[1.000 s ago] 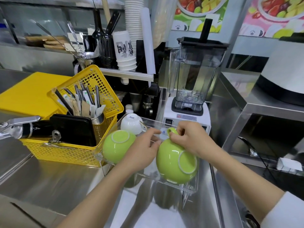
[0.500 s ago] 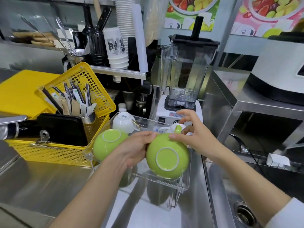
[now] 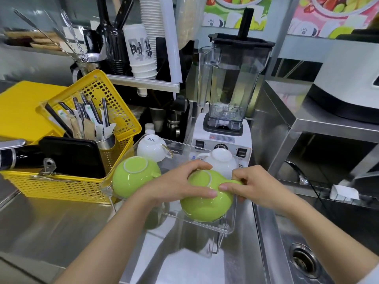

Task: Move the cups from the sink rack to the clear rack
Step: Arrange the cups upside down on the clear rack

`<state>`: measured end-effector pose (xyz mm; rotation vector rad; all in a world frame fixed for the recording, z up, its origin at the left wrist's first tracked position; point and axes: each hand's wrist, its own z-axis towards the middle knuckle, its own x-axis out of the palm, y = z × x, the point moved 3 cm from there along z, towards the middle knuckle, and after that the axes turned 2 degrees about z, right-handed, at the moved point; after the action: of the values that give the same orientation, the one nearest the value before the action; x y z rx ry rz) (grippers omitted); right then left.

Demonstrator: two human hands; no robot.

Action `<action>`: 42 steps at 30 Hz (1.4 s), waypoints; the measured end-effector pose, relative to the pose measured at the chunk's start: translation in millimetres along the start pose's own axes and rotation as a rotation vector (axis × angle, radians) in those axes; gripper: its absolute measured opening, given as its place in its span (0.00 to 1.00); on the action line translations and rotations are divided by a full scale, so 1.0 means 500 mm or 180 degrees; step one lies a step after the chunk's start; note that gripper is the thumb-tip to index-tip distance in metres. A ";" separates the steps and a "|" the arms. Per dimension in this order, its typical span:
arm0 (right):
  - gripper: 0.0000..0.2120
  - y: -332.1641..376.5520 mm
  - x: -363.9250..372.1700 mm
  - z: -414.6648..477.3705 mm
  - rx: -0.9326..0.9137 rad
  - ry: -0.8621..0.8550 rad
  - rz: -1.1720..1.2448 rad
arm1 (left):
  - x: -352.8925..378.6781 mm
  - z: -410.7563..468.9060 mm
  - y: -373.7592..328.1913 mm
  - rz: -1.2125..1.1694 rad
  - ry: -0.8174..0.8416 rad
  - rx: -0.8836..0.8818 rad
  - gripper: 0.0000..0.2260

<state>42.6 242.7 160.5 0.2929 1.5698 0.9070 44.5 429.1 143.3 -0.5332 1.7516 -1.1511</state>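
Both my hands grip one green cup (image 3: 205,203), upside down, center frame in the clear rack (image 3: 229,229): left hand (image 3: 180,186) wrapped over its base, right hand (image 3: 256,186) pinching the handle. Second green cup (image 3: 133,178) and two white cups (image 3: 152,147) sit inverted behind.

This looks like the back counter of a drinks shop: stainless steel bench (image 3: 51,226) and sink (image 3: 303,261), a commercial blender (image 3: 227,111) at the bench's rear edge, tall stacks of paper cups (image 3: 150,27) on a shelf, fruit posters (image 3: 231,9) on the wall, and a yellow basket (image 3: 67,187) of wrapped straws and spoons.
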 end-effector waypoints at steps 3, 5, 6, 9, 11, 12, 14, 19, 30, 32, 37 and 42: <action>0.28 -0.003 0.013 -0.003 -0.0089 0.0027 -0.0248 | -0.001 -0.009 0.002 0.0724 0.0050 0.0065 0.38; 0.31 -0.005 0.029 -0.001 -0.0223 0.0111 -0.0406 | -0.003 -0.012 0.002 0.0987 0.0081 0.0070 0.38; 0.33 -0.006 0.037 0.000 -0.0255 0.0160 -0.0454 | -0.005 -0.013 0.003 0.1035 0.0116 0.0057 0.38; 0.30 -0.005 0.050 0.001 -0.0223 0.0273 -0.0386 | -0.012 -0.016 0.005 0.1091 0.0256 0.0004 0.38; 0.27 -0.006 0.052 0.003 -0.0217 0.0335 -0.0359 | -0.014 -0.016 0.007 0.1116 0.0317 -0.0002 0.38; 0.27 -0.006 0.051 0.004 -0.0232 0.0379 -0.0370 | -0.014 -0.016 0.007 0.1111 0.0331 -0.0008 0.38; 0.29 -0.010 0.049 0.008 -0.0277 0.0479 -0.0366 | -0.011 -0.015 0.009 0.1115 0.0334 -0.0033 0.38; 0.25 -0.027 0.042 0.022 -0.0283 0.0569 -0.0482 | -0.007 0.000 0.007 0.1398 0.0225 0.0096 0.38; 0.06 -0.025 0.000 0.041 -0.0507 -0.0299 -0.0373 | -0.014 0.012 0.010 0.1367 -0.0008 0.0239 0.32; 0.11 -0.023 -0.024 0.057 -0.0426 -0.0686 -0.0155 | -0.027 0.027 0.004 0.1227 -0.0528 0.0207 0.27; 0.30 -0.047 -0.024 0.119 0.0212 0.0028 -0.0087 | -0.034 0.082 -0.016 0.1565 -0.0974 -0.0286 0.24; 0.30 -0.012 -0.001 0.161 0.0178 0.0280 -0.0668 | -0.020 0.115 -0.023 0.1362 -0.0448 -0.0549 0.31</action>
<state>118.8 268.8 160.2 0.1258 1.6742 0.7217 97.9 404.4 151.5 -0.3093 1.7424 -0.6533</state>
